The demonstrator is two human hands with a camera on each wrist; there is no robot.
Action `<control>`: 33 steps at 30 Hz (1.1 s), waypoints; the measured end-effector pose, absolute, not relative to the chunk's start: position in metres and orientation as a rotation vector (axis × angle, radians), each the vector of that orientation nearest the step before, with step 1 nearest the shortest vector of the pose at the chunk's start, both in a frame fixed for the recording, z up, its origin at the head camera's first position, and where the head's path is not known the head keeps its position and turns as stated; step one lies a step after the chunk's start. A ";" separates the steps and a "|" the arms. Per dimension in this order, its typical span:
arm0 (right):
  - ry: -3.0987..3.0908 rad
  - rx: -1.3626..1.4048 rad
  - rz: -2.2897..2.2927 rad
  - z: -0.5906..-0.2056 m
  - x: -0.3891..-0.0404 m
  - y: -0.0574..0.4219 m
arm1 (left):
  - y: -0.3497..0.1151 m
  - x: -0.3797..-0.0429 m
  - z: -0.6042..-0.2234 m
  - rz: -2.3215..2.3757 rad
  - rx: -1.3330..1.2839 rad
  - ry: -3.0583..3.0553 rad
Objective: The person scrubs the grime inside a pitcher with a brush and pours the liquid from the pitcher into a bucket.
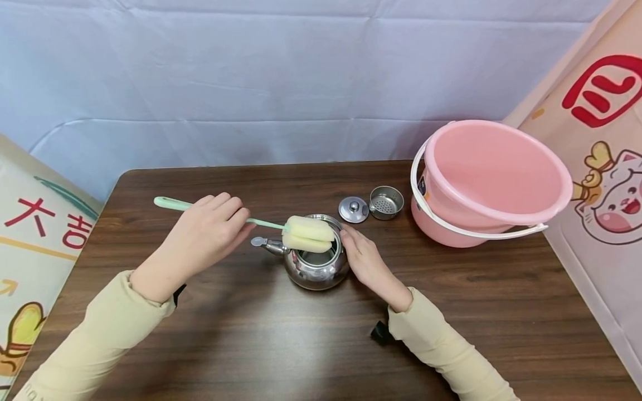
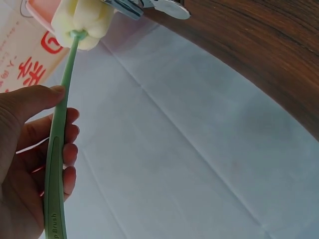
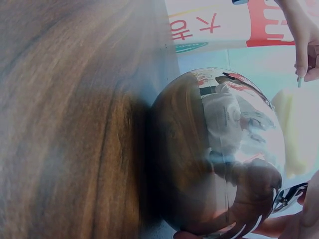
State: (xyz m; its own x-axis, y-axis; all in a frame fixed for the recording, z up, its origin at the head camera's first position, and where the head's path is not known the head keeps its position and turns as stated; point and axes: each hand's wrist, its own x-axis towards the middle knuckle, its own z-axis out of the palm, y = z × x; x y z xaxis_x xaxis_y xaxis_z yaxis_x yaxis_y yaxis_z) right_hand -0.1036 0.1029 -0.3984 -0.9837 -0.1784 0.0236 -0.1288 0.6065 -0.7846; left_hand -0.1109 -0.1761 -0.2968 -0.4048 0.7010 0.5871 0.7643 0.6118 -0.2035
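Observation:
My left hand grips the green handle of a sponge cup brush, thumb along the stem in the left wrist view. The brush's pale yellow sponge head is over the open mouth of a shiny steel kettle, overlapping its rim in the head view. The kettle stands upright on the table, its spout pointing left. My right hand holds the kettle's right side, fingers up near the rim. In the right wrist view the kettle body fills the middle, with fingertips at its lower edge.
Behind the kettle lie its round steel lid and a perforated strainer cup. A large pink bucket with a white handle stands at the right on the dark wooden table. A pale cloth hangs behind the table.

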 end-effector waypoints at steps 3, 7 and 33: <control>2.765 -0.264 -1.347 -0.398 -0.104 0.103 | -0.173 -0.112 -0.297 -0.123 -1.162 -2.178; 2.755 -0.261 -1.347 -0.399 -0.104 0.103 | -0.171 -0.112 -0.298 -0.092 -1.181 -2.163; 2.745 -0.255 -1.348 -0.400 -0.105 0.104 | -0.150 -0.116 -0.291 0.007 -1.305 -2.167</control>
State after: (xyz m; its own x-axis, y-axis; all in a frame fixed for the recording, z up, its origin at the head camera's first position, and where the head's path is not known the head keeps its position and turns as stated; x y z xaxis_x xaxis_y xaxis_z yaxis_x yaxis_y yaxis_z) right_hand -0.1049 0.1040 -0.4003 -0.9836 -0.1802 0.0078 -0.1163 0.6007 -0.7910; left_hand -0.1157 -0.1499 -0.2915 -0.3345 0.8052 0.4896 0.8019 0.5161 -0.3010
